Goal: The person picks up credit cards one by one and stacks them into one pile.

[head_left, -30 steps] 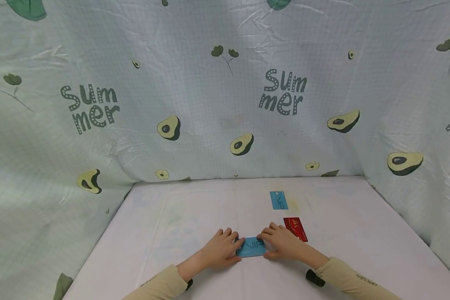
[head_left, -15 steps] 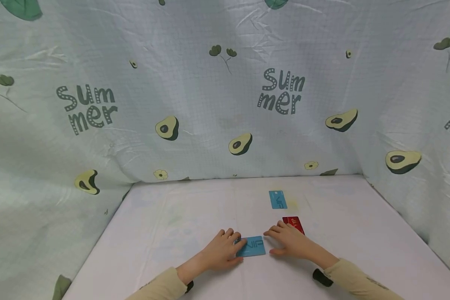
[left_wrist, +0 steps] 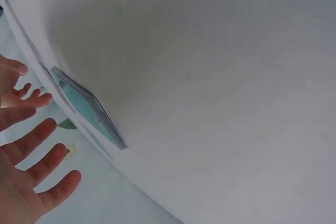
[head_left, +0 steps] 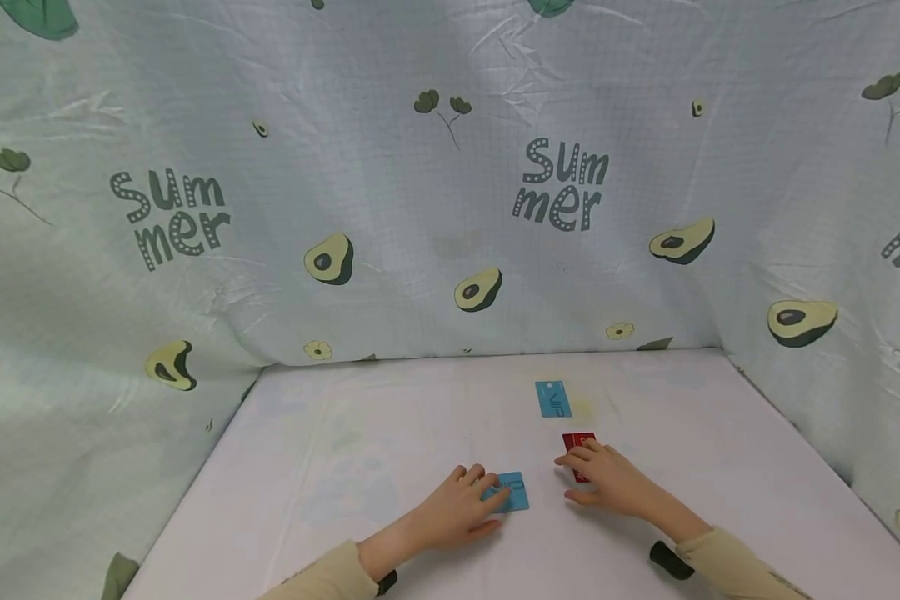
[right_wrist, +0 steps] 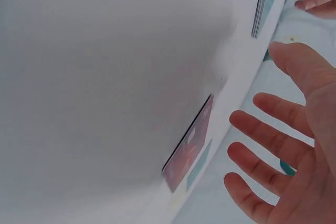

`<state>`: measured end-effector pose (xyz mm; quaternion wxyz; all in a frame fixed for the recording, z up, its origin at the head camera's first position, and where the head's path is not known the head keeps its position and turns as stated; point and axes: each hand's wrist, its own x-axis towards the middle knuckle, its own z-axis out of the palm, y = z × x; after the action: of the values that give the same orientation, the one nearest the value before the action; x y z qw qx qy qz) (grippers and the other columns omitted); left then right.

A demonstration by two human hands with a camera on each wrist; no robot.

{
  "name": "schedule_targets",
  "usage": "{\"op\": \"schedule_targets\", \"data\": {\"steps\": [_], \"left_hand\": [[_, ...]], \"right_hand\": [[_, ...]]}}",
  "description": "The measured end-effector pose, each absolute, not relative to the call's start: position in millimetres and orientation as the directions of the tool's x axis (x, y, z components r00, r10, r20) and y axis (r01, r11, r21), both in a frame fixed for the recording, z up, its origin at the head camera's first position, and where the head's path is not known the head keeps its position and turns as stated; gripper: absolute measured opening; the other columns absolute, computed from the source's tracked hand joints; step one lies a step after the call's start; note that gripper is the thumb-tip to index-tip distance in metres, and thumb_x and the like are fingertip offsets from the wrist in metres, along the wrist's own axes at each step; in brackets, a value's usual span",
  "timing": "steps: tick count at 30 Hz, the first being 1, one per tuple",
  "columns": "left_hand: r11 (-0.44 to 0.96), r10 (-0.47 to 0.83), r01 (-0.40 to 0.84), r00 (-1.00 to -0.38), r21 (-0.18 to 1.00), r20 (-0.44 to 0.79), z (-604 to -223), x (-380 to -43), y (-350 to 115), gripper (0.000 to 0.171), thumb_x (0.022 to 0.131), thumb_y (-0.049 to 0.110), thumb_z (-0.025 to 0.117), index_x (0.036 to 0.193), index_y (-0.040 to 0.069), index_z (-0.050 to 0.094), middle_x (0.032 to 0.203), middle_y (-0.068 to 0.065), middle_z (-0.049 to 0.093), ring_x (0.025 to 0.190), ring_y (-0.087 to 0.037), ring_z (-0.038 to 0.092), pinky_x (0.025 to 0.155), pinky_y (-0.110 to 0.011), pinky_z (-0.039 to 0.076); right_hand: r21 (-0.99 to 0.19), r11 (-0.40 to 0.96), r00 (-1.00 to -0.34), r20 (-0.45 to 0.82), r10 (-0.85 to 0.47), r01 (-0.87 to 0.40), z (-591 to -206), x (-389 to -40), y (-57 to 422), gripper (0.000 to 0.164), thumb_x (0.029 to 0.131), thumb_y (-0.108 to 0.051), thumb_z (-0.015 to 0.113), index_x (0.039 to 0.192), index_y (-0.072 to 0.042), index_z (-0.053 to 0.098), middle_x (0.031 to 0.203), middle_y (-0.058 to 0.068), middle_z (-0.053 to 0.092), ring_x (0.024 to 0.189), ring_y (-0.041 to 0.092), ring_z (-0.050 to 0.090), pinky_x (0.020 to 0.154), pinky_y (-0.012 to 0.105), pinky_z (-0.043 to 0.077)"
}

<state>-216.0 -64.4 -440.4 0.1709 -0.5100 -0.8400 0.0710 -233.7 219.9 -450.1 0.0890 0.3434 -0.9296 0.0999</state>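
Observation:
A small stack of blue VIP cards [head_left: 518, 492] lies on the table, its layered edge showing in the left wrist view. My left hand [head_left: 459, 510] hovers at its left side, fingers spread and apart from the cards in the left wrist view [left_wrist: 86, 109]. Over to the right, my right hand [head_left: 611, 483] is held above a red VIP card [head_left: 576, 440] and partly covers it in the head view. Its fingers are loosely extended with nothing between them. In the right wrist view the red card [right_wrist: 190, 148] lies flat, below the fingers.
Another blue VIP card [head_left: 553, 399] lies farther back, behind the red one. The white table [head_left: 390, 417] is bounded at the back and sides by a hanging curtain [head_left: 420, 183] printed with avocados. Dark wrist straps [head_left: 671, 560] show under the sleeves.
My right hand has let go of the blue card stack and moved right, over the red card. My left hand has lifted its fingers from the stack and shifted slightly right.

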Motion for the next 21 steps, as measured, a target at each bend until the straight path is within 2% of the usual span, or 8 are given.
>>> {"op": "schedule_targets", "data": {"steps": [1,3,8,16,21], "left_hand": [[0.464,0.884,0.837,-0.416,-0.289,0.215,-439.1,-215.0,-62.8,0.038,0.088,0.043,0.048,0.12,0.022,0.051,0.108,0.004,0.053,0.093,-0.012,0.046,0.073,-0.026,0.041],[0.451,0.889,0.849,-0.403,-0.274,0.216,-435.4,-212.9,-59.2,0.037,0.088,0.042,0.049,0.119,0.022,0.051,0.108,0.004,0.053,0.094,-0.012,0.046,0.074,-0.026,0.041],[0.403,0.911,0.88,-0.36,-0.252,0.2,-425.7,-209.2,-45.7,0.034,0.089,0.039,0.049,0.118,0.021,0.053,0.109,0.005,0.054,0.097,-0.011,0.047,0.076,-0.025,0.042],[0.338,0.94,0.924,-0.323,-0.18,0.108,-421.4,-207.3,-7.8,0.035,0.093,0.036,0.042,0.124,0.021,0.05,0.117,0.006,0.053,0.107,-0.009,0.046,0.089,-0.024,0.041],[0.333,0.943,0.919,-0.324,-0.213,0.078,-420.8,-206.9,17.2,0.037,0.093,0.038,0.041,0.126,0.022,0.047,0.121,0.007,0.052,0.113,-0.01,0.045,0.092,-0.024,0.039]], "right_hand": [[-0.151,0.761,-0.774,0.201,-0.601,-0.631,-448.3,-233.2,222.2,0.04,0.076,-0.037,0.067,0.107,-0.013,0.061,0.102,0.0,0.061,0.096,0.02,0.05,0.075,0.042,0.045],[-0.159,0.783,-0.798,0.174,-0.578,-0.602,-445.3,-233.0,227.4,0.039,0.075,-0.034,0.068,0.107,-0.013,0.061,0.104,0.0,0.061,0.096,0.02,0.05,0.074,0.041,0.045],[-0.117,0.826,-0.828,0.193,-0.526,-0.552,-441.6,-234.9,241.5,0.035,0.074,-0.029,0.069,0.104,-0.013,0.062,0.101,0.0,0.062,0.086,0.013,0.047,0.066,0.032,0.042],[-0.149,0.89,-0.897,0.175,-0.406,-0.431,-436.9,-239.0,258.3,0.032,0.074,-0.026,0.069,0.102,-0.01,0.063,0.101,0.004,0.061,0.091,0.02,0.05,0.073,0.043,0.045],[-0.146,0.908,-0.916,0.154,-0.37,-0.392,-439.5,-245.3,264.2,0.034,0.075,-0.024,0.069,0.103,-0.007,0.062,0.104,0.008,0.06,0.092,0.023,0.049,0.075,0.046,0.045]]}}
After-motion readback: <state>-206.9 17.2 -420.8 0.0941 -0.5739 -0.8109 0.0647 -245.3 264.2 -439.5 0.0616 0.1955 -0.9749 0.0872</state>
